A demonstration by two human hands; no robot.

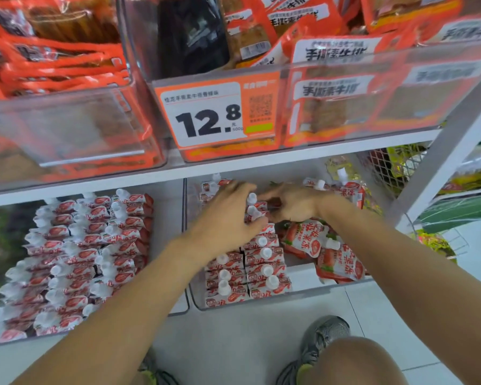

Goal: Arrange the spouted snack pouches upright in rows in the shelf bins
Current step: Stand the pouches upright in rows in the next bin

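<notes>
— Why is your knee (353, 359) bent so low?

— To reach the right bin (261, 301). My left hand (228, 215) lies flat, fingers straight, bracing the upright pouches (264, 257); my right hand (292, 204) pinches one at the far end to stand it.

both arms reach forward, left hand (228, 215) and right hand (295, 202) close together (fingers curled).

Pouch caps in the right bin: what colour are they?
White, on red-and-white pouches; the caps show best in the head view, the only view here.
</notes>
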